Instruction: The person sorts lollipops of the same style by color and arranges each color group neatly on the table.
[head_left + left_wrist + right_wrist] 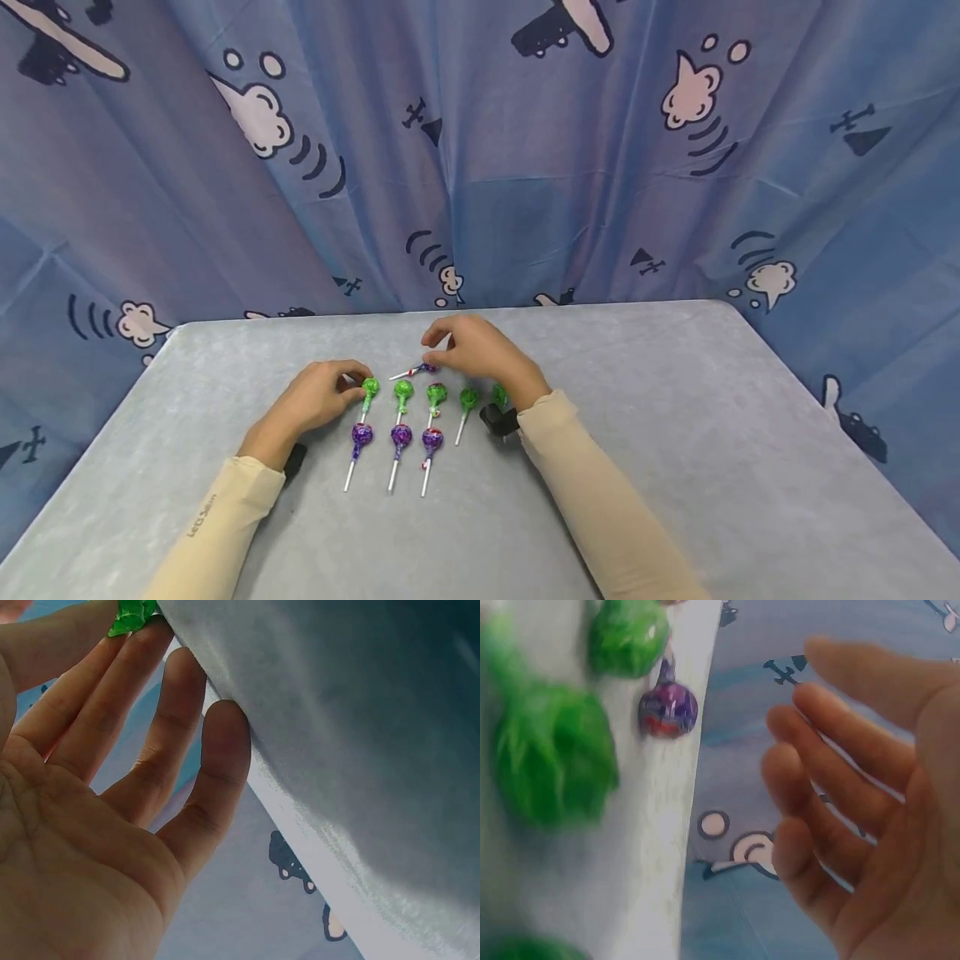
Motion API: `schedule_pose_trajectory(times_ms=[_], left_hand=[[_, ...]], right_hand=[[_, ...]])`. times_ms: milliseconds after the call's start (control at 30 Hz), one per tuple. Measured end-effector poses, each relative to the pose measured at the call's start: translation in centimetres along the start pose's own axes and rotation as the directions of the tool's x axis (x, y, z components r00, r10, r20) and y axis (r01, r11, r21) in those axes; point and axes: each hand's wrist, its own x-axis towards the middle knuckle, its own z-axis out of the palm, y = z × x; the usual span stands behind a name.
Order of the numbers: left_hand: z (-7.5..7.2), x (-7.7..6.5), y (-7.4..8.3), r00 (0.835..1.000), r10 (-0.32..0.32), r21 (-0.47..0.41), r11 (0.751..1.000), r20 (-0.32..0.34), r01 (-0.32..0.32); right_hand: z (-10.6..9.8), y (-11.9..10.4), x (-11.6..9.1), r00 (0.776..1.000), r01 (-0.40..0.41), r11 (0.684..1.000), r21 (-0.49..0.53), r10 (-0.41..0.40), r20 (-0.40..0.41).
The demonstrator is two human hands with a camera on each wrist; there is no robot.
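My left hand (315, 396) pinches the wrapped head of a green lollipop (371, 387) at the left end of a row; its green wrapper (135, 613) shows between thumb and fingers in the left wrist view. Beyond the row, a purple lollipop (411, 372) lies by itself with its stick pointing left. Over its head is my right hand (480, 346). In the right wrist view, the right hand (862, 795) has relaxed, slightly bent fingers with nothing between them, apart from the purple lollipop (669, 710).
More green lollipops (403, 390) continue the row rightward, the last partly hidden by the right wrist and its black strap (498, 420). Three purple lollipops (401, 436) lie nearer, heads by the green ones' sticks. A patterned blue curtain (495, 208) hangs behind the grey-covered table (675, 433).
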Motion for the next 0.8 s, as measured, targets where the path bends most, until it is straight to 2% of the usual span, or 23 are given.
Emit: schedule_pose_trajectory(times_ms=[167, 333, 533, 800], left_hand=[[-0.1, -0.1, -0.2, 1.0, -0.003, -0.007, 1.0, 0.0, 0.003], [0.0, -0.3, -0.3, 1.0, -0.006, -0.009, 1.0, -0.004, 0.006], [0.0, -0.2, -0.2, 1.0, 0.011, -0.007, 1.0, -0.016, -0.011], [0.0, -0.1, -0.1, 1.0, 0.013, 0.002, 1.0, -0.013, -0.013]], right_hand=[[0.9, 0.1, 1.0, 0.997, -0.067, 0.997, -0.04, 0.066, -0.027], [1.8, 0.4, 1.3, 0.994, -0.107, 0.989, -0.097, 0.106, -0.01], [2.6, 1.0, 1.3, 0.996, -0.074, 0.987, -0.144, 0.081, 0.045], [3.1, 1.4, 1.1, 0.997, -0.081, 0.984, -0.161, 0.081, -0.006]])
